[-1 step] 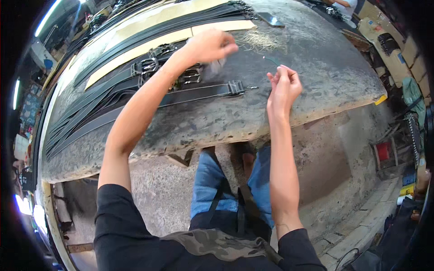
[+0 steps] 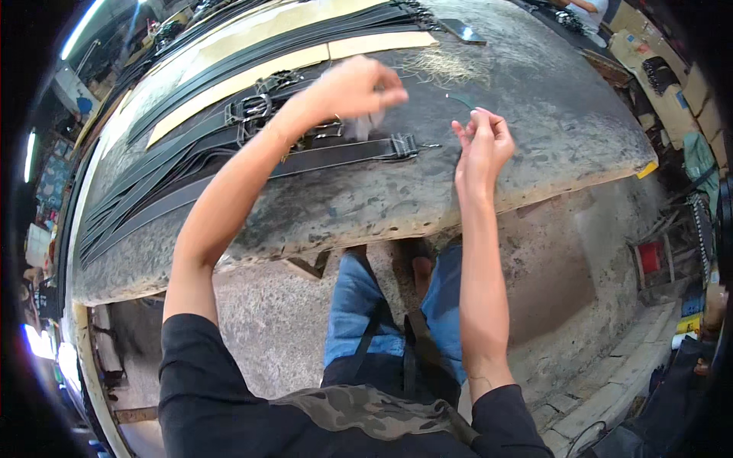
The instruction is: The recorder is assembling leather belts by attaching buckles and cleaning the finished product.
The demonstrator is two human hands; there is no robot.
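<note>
Near the table edge [image 2: 536, 191], a thin green thing [image 2: 462, 101] is pinched by the right hand [image 2: 484, 149]. The left hand's [image 2: 353, 90] hold cannot be told; little has changed.

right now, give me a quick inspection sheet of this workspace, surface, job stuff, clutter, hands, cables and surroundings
surface: dark, blotchy tabletop with a paler, rough front edge
job's things: black strap with a metal buckle at its right end; more buckles heaped behind it
clutter: pale loose fibres, and a dark flat slab near the far edge
hands: left hand above the table by the buckles, blurred, grip unclear; right hand seems to pinch a thin green piece
cables: nothing seen for certain
surroundings: cardboard boxes at right; part of another person at the top right
</note>
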